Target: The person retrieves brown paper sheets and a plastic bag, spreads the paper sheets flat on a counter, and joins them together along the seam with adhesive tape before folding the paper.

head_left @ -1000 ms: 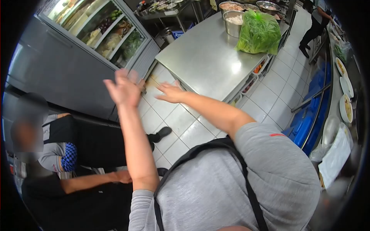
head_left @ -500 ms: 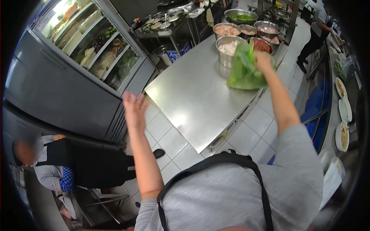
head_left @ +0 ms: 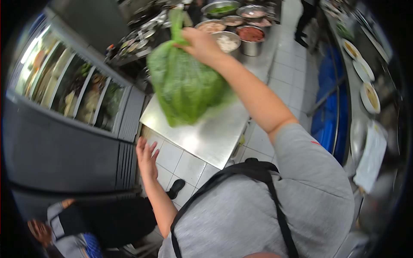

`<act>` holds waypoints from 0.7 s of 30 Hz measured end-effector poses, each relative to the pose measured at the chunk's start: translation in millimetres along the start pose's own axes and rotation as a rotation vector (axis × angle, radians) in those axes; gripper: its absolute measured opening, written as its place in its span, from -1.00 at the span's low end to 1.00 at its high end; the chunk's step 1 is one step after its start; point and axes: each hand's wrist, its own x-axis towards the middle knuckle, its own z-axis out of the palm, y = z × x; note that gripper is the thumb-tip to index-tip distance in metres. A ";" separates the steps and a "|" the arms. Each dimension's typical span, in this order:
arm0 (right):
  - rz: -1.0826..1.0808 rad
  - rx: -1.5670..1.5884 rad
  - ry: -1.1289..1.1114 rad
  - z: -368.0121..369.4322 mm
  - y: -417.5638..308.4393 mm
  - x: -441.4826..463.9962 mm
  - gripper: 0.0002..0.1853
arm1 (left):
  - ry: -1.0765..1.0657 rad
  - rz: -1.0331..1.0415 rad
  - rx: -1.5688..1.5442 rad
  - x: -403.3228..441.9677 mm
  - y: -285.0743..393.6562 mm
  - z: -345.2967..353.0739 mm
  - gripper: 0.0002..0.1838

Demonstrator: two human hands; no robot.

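Note:
A green plastic bag, bulging with what looks like leafy greens, hangs over the steel table. My right hand is closed round its gathered neck. Blur softens the bag's right edge. My left hand holds nothing; its fingers are spread, off the table's near left corner and short of the glass-door fridge. Behind the bag, at the table's far end, stand a steel pot of red minced meat and a bowl of pale pieces.
More steel bowls stand at the far end, one with chopped greens. White dishes line the right-hand counter, above blue bins. A person in a black apron is at lower left. Another person's dark-trousered legs show at the far right.
My right hand has lifted the green bag and carried it left and closer, from beside the bowls to over the table's middle. My view has turned right; my left hand remains spread.

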 end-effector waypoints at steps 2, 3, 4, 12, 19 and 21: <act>-0.024 -0.052 0.057 -3.6 -19.6 -2.8 -0.74 | -0.013 0.008 -0.015 -4.6 -2.5 -12.6 -0.42; 0.011 -0.062 0.036 -3.7 -28.9 -13.8 -0.80 | -0.049 0.005 -0.009 -4.0 -7.5 -19.8 -0.42; 0.000 -0.117 -0.027 -0.3 -30.7 -31.9 -0.82 | -0.058 -0.026 0.001 -1.7 -15.8 -27.7 -0.41; 0.401 0.053 -0.545 -45.9 -36.4 -244.0 -0.78 | -0.157 -0.220 0.012 15.9 -66.9 -58.4 -0.40; 0.781 -0.210 -0.269 -126.9 -40.2 -315.1 -0.76 | -0.287 -0.202 0.259 42.1 -88.9 -71.2 -0.53; 0.888 -0.172 -0.361 -131.5 -39.7 -304.0 -0.72 | -0.241 -0.124 0.381 47.0 -100.7 -77.5 -0.54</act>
